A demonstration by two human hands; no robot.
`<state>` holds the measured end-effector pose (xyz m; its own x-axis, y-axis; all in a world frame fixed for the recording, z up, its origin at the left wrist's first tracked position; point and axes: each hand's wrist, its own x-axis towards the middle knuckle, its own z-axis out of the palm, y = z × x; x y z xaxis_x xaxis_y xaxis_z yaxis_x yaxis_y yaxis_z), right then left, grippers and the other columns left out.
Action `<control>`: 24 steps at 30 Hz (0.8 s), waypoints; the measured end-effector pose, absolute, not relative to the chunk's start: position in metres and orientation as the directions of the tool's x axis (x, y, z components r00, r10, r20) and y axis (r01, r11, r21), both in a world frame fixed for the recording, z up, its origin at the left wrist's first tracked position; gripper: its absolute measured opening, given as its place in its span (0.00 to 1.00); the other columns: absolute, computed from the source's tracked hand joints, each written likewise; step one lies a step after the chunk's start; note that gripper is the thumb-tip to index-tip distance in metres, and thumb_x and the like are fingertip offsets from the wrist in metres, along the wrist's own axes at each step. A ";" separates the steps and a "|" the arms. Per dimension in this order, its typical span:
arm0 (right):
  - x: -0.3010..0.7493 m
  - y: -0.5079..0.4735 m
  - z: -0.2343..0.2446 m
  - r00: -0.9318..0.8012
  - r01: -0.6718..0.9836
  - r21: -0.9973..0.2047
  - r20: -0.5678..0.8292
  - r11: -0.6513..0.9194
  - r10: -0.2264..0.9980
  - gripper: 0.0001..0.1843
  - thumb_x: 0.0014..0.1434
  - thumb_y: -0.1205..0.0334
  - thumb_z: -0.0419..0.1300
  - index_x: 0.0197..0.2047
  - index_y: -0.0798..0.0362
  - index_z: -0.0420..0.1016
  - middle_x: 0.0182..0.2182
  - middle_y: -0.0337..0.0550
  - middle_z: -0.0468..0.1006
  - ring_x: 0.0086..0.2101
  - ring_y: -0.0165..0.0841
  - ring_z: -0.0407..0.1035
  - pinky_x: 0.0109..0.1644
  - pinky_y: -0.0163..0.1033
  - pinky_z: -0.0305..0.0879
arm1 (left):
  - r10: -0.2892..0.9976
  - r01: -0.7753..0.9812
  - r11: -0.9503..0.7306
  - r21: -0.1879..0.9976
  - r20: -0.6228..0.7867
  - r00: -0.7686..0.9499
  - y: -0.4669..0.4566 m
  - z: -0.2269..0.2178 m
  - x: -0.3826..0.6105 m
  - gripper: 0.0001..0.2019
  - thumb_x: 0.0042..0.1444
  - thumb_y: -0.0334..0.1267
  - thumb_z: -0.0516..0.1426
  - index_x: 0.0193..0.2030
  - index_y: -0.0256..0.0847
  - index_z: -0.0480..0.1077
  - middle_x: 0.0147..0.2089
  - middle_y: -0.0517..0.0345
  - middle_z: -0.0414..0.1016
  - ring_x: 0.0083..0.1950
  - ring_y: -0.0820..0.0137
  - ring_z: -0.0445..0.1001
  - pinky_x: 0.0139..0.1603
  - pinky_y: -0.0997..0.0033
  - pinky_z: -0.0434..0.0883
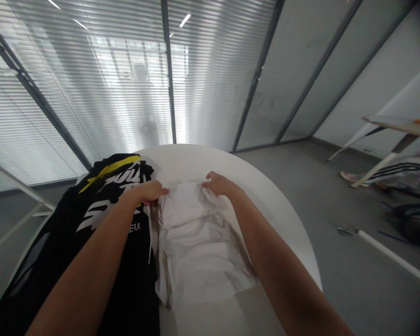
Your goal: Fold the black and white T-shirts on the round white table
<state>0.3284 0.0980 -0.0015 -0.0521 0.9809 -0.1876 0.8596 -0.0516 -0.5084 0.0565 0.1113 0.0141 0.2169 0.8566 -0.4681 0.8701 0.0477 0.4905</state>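
A white folded cloth garment (pixel 199 247) lies creased on a round white table (pixel 276 200), its exact kind unclear. My left hand (pixel 151 192) pinches its far left corner, and my right hand (pixel 220 184) grips the far right corner. The far edge is drawn straight between the two hands. Close by on the left, a black garment (pixel 133 270) with white lettering and a yellow stripe covers that side of the table. A white cord (pixel 150 242) hangs down between the two garments. My left forearm crosses over the black cloth and hides part of it.
Glass partitions with blinds (pixel 210 84) stand behind the table. On the right are another table (pixel 399 125) with slanted legs, a white pole (pixel 395 256) near the floor, and dark items (pixel 413 219). A white metal frame (pixel 17 186) stands at the left.
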 end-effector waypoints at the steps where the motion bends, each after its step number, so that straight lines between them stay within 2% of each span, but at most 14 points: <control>1: 0.328 0.099 -0.005 -0.029 0.851 -0.521 -0.179 -0.070 0.983 0.22 0.59 0.54 0.59 0.53 0.57 0.69 0.42 0.53 0.79 0.31 0.33 0.73 0.31 0.33 0.65 | 0.873 0.855 0.064 0.514 -0.444 0.201 0.113 0.012 0.057 0.16 0.53 0.51 0.56 0.36 0.37 0.69 0.31 0.49 0.76 0.26 0.64 0.75 0.24 0.69 0.69; 5: 0.329 0.101 -0.011 0.017 0.828 -0.552 -0.153 -0.100 0.988 0.15 0.61 0.58 0.56 0.48 0.56 0.73 0.40 0.50 0.80 0.30 0.32 0.74 0.31 0.33 0.66 | 0.937 0.844 0.055 0.534 -0.321 0.141 0.118 0.001 0.063 0.14 0.57 0.45 0.51 0.41 0.38 0.70 0.32 0.48 0.76 0.27 0.63 0.76 0.27 0.67 0.71; 8: 0.334 0.101 -0.009 0.045 0.842 -0.526 -0.154 -0.120 0.987 0.15 0.62 0.61 0.54 0.49 0.57 0.73 0.39 0.51 0.80 0.33 0.35 0.75 0.35 0.36 0.68 | 0.981 0.876 -0.001 0.482 -0.168 0.093 0.121 -0.003 0.065 0.14 0.58 0.44 0.51 0.41 0.37 0.71 0.36 0.44 0.77 0.36 0.58 0.78 0.37 0.62 0.72; 11: 0.336 0.099 0.000 0.071 0.879 -0.465 -0.093 -0.106 0.993 0.15 0.61 0.63 0.54 0.49 0.59 0.73 0.47 0.58 0.77 0.47 0.43 0.72 0.49 0.42 0.66 | 0.998 0.905 0.000 0.426 0.063 -0.029 0.123 0.001 0.065 0.17 0.57 0.43 0.50 0.49 0.38 0.69 0.42 0.41 0.77 0.47 0.53 0.76 0.46 0.56 0.70; 13: 0.334 0.095 0.007 0.048 0.910 -0.411 -0.034 -0.057 0.998 0.20 0.62 0.61 0.53 0.55 0.60 0.69 0.54 0.62 0.71 0.56 0.46 0.65 0.57 0.45 0.60 | 0.985 0.910 -0.022 0.414 0.165 -0.052 0.122 0.006 0.067 0.19 0.57 0.44 0.50 0.52 0.40 0.68 0.42 0.45 0.77 0.46 0.54 0.76 0.48 0.55 0.69; 14: 0.332 0.093 0.009 0.020 0.921 -0.390 -0.010 -0.022 1.000 0.23 0.63 0.58 0.53 0.59 0.59 0.66 0.56 0.61 0.69 0.58 0.46 0.62 0.60 0.46 0.57 | 0.983 0.909 -0.066 0.411 0.183 -0.012 0.121 0.008 0.068 0.19 0.57 0.46 0.50 0.52 0.41 0.68 0.42 0.47 0.77 0.45 0.56 0.76 0.49 0.57 0.69; 16: 0.327 0.088 0.011 -0.082 0.931 -0.360 -0.035 0.064 0.996 0.31 0.62 0.50 0.54 0.65 0.54 0.58 0.60 0.58 0.66 0.60 0.46 0.59 0.61 0.46 0.55 | 0.969 0.889 -0.232 0.395 0.171 0.177 0.118 0.009 0.074 0.20 0.56 0.48 0.51 0.52 0.42 0.69 0.44 0.50 0.76 0.47 0.59 0.75 0.52 0.60 0.69; 19: 0.321 0.082 0.008 -0.226 0.931 -0.333 -0.209 0.149 0.951 0.49 0.54 0.38 0.59 0.71 0.49 0.46 0.66 0.57 0.56 0.63 0.50 0.54 0.62 0.49 0.54 | 0.877 0.818 -0.472 0.329 0.082 0.473 0.112 0.003 0.082 0.24 0.53 0.50 0.54 0.55 0.43 0.70 0.51 0.50 0.73 0.55 0.60 0.70 0.59 0.63 0.64; 21: 0.320 0.080 0.004 -0.227 0.946 -0.291 -0.282 0.143 0.932 0.55 0.51 0.35 0.60 0.72 0.47 0.40 0.68 0.58 0.49 0.64 0.54 0.50 0.63 0.55 0.52 | 0.859 0.826 -0.492 0.276 -0.001 0.512 0.108 -0.003 0.084 0.27 0.52 0.53 0.54 0.57 0.44 0.69 0.54 0.49 0.71 0.60 0.58 0.67 0.61 0.61 0.62; 24: 0.321 0.080 0.002 -0.109 0.971 -0.232 -0.225 0.055 0.968 0.51 0.52 0.35 0.59 0.72 0.44 0.42 0.68 0.58 0.50 0.63 0.57 0.50 0.61 0.65 0.49 | 0.920 0.904 -0.381 0.192 -0.018 0.392 0.104 -0.006 0.085 0.35 0.53 0.61 0.51 0.62 0.42 0.65 0.58 0.43 0.68 0.62 0.53 0.64 0.61 0.56 0.61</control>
<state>0.3211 0.0803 0.0024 -0.1091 0.9683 -0.2249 0.9711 0.0555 -0.2320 0.0848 0.1041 -0.0064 0.3916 0.9200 -0.0182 0.9043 -0.3811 0.1923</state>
